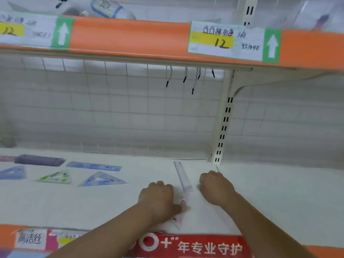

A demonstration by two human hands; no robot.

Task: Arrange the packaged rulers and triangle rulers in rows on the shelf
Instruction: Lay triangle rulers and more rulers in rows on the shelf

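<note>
Head: hooks (185, 77), price labels (221, 41) above shelf (104, 203)

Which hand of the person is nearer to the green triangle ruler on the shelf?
Left. The left hand lies on the shelf to the right of the green triangle ruler; the right hand is farther right again, beyond the left hand.
</note>
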